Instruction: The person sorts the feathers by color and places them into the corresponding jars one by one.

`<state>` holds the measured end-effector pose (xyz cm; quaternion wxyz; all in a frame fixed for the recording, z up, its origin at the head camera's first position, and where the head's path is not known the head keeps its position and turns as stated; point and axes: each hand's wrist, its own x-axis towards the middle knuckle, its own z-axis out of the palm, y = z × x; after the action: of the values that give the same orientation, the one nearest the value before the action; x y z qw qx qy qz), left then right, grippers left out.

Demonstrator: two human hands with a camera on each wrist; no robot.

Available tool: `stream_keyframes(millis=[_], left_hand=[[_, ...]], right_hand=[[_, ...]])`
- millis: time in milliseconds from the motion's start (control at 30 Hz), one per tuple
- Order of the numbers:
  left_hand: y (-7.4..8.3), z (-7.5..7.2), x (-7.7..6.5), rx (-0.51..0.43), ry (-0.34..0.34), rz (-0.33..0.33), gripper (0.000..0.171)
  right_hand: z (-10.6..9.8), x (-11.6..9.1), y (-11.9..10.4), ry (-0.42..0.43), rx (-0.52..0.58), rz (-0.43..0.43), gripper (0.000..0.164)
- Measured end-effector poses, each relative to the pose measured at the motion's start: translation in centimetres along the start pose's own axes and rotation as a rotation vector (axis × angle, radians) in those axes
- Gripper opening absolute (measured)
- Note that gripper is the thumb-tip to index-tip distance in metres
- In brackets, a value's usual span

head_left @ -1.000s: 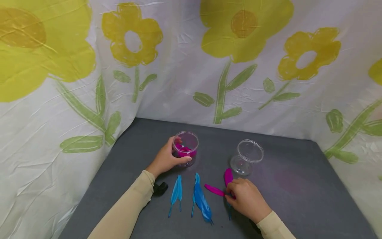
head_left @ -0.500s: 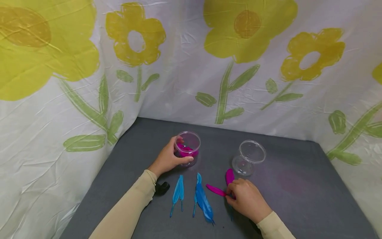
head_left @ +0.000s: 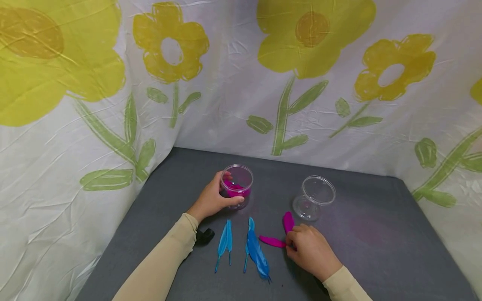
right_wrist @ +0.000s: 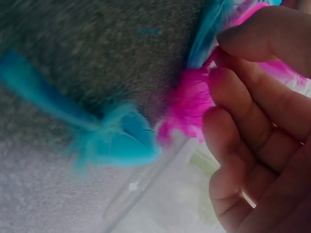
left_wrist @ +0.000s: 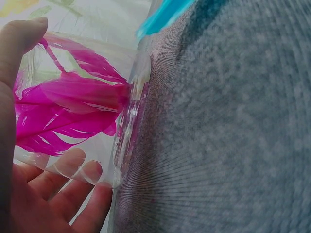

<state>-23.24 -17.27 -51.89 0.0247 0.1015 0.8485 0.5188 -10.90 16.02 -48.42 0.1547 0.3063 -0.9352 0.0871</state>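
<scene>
My left hand (head_left: 211, 201) grips a clear plastic cup (head_left: 246, 202), thumb on the near side and fingers round the far side. Inside the cup are several pink feathers (left_wrist: 73, 97). Low over the table, my right hand (head_left: 315, 253) pinches a pink feather between thumb and forefinger, its quill end hidden in the fingers. In the head view one pink feather (head_left: 288, 221) points away from the hand, and another pink feather (head_left: 272, 241) points left from the fingertips. Blue feathers (right_wrist: 126, 136) show close by in the right wrist view.
A second clear cup (head_left: 306, 212) stands beyond my right hand. Between the hands lie two slim blue feathers (head_left: 224, 240) and a wider blue feather (head_left: 257, 255) against another. A black object (head_left: 205, 237) shows beside the left sleeve. A flower-printed cloth (head_left: 226, 104) rises behind the grey table (head_left: 376, 259).
The pink feathers at my right hand have turned slightly, and the left-pointing one lies flatter. A blue quill tip below that hand has gone from sight. My left hand keeps its grip on the cup.
</scene>
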Motion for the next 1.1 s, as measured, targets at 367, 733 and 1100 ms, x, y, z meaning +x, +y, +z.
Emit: stream_keyframes(millis=[367, 733, 1100], left_hand=[[-0.1, 0.1, 0.0, -0.004, 0.006, -0.01, 0.108], [0.1, 0.2, 0.0, -0.006, 0.002, -0.014, 0.106], [-0.1, 0.1, -0.1, 0.007, 0.01, 0.005, 0.102]], right_hand=[[0.0, 0.5, -0.5, 0.053, 0.011, -0.008, 0.034], [-0.2, 0.9, -0.8, 0.067, 0.031, 0.005, 0.029], [0.0, 1.6, -0.9, 0.101, 0.039, -0.006, 0.029]])
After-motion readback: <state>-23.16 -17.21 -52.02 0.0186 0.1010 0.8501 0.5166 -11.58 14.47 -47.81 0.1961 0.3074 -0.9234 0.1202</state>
